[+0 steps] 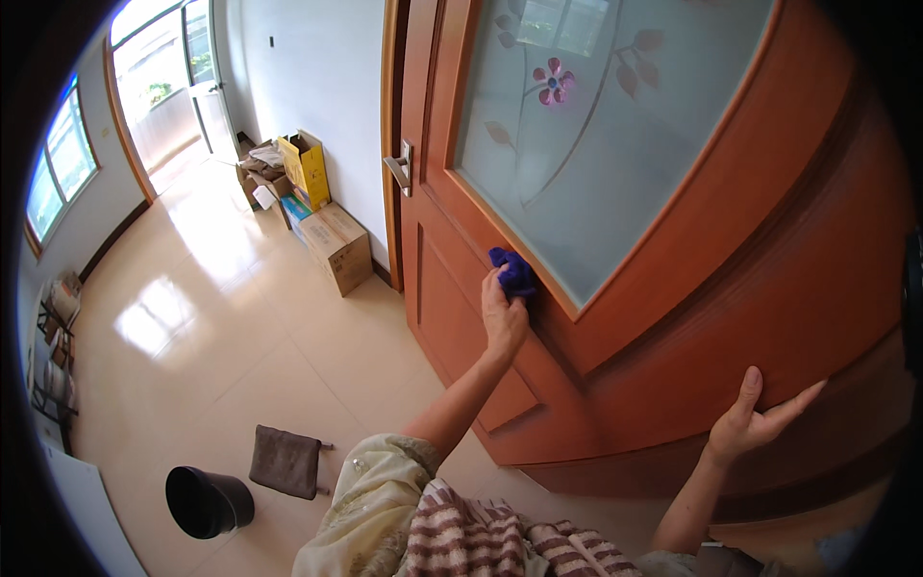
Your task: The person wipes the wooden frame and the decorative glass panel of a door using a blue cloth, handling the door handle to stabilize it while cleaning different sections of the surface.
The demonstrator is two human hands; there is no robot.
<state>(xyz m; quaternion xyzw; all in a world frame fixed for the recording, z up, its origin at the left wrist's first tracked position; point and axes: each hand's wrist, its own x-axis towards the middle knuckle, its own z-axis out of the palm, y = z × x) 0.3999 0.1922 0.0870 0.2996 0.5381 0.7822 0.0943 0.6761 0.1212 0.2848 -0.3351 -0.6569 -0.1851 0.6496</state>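
Observation:
A dark blue cloth is bunched in my left hand, which presses it to the wooden door just beside the lower left border of the glass pane. The pane is frosted and bears a pink flower and leaf pattern. My right hand is near the door's edge at lower right, thumb raised and fingers apart, with nothing in it. I cannot tell whether it touches the wood. A metal lever handle is fitted on the door's left side.
A black bucket and a brown padded stool stand on the tiled floor at lower left. Cardboard boxes and a yellow box are against the white wall. Shelves line the left; a glazed door stands at the back.

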